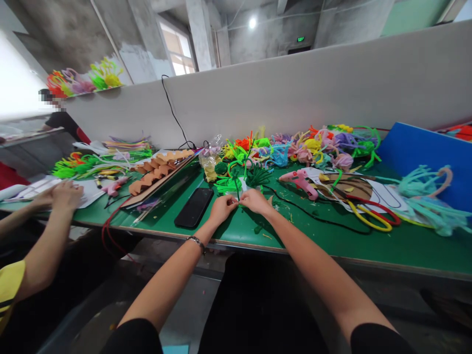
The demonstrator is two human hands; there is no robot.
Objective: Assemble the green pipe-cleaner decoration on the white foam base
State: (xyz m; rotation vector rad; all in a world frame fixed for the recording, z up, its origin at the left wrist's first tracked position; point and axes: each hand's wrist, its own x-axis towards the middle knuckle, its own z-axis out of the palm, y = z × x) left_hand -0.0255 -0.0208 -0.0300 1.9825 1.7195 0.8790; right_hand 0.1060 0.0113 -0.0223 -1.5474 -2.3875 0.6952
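My left hand [222, 208] and my right hand [255, 200] meet over the green table [317, 236], fingertips pinched together on a thin dark green pipe cleaner [237, 195] that rises between them. Just beyond lie bright green and dark green pipe-cleaner shapes [236, 179]. A bracelet sits on my left wrist. A black phone [194, 207] lies flat just left of my left hand.
A pink glue gun [300, 181] with a black cord lies to the right, beside brown card shapes and red and yellow loops. A heap of coloured pipe-cleaner flowers [313, 145] lines the back. A blue board [424, 157] stands at right. A co-worker's hands [61, 194] rest at left.
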